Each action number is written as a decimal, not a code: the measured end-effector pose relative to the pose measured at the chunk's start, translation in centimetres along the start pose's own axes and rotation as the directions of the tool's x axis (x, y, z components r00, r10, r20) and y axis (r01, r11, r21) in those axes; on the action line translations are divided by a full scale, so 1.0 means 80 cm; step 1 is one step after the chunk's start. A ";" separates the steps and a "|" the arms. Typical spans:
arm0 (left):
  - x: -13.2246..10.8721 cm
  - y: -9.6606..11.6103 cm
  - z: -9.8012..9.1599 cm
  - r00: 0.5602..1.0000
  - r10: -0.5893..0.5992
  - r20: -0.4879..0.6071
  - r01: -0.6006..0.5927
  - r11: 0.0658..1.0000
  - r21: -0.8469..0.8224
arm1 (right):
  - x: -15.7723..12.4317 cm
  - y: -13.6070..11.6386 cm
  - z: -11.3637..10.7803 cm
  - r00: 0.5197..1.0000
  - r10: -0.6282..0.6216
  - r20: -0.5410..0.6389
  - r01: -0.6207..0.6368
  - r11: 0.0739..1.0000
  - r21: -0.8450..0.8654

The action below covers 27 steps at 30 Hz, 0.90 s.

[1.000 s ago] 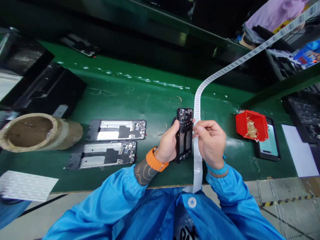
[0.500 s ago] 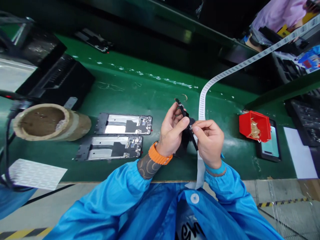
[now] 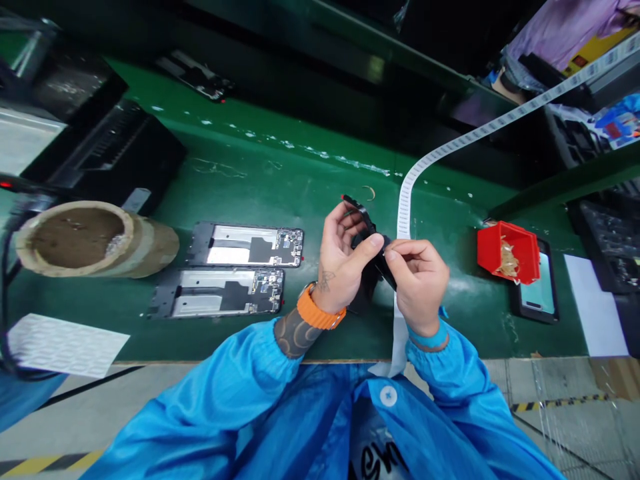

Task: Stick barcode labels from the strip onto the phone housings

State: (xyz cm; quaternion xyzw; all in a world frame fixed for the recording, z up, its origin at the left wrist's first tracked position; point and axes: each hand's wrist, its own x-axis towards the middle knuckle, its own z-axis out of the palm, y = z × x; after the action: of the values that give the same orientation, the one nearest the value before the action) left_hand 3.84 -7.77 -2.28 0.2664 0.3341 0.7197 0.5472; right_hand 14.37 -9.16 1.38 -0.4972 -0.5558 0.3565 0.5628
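Observation:
My left hand [image 3: 343, 257], with an orange watch band at its wrist, is closed around a black phone frame [image 3: 361, 212] held tilted above the bench. The thumb presses on the near side of the frame. My right hand [image 3: 419, 280] pinches at the frame's edge with thumb and forefinger; whatever small piece lies between those fingertips is hidden. To the left, two open phone frames [image 3: 250, 245] with boards and silvery inner plates lie side by side on the green bench. A strip of printed labels [image 3: 404, 213] runs beneath and behind my right hand.
At the left stand a cardboard tube [image 3: 145, 247] and a black box [image 3: 135, 160]. A white sheet [image 3: 67, 343] lies at the front left edge. On the right, a red bin [image 3: 507, 253] holds rubber bands, beside a phone [image 3: 540, 290]. Another phone frame [image 3: 195, 75] lies at the back.
The phone frame in my left hand has turned slightly, its upper end shifting left. My right fingertips stay pinched at its edge. The whole view has shifted a little.

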 end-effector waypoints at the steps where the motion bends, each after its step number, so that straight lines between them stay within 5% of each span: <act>1: 0.000 0.000 0.000 1.000 0.001 0.001 -0.001 1.000 -0.004 | 0.000 0.000 0.000 1.000 -0.001 -0.001 0.001 1.000 0.007; 27: 0.000 0.002 -0.001 1.000 0.003 -0.016 -0.002 1.000 0.005 | -0.002 0.001 -0.001 0.999 -0.033 0.013 0.033 0.999 -0.008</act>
State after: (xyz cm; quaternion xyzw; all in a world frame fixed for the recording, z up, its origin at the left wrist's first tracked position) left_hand 3.70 -7.76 -2.22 0.2624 0.3401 0.7216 0.5429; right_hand 14.47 -9.33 1.24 -0.4878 -0.5691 0.3480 0.5631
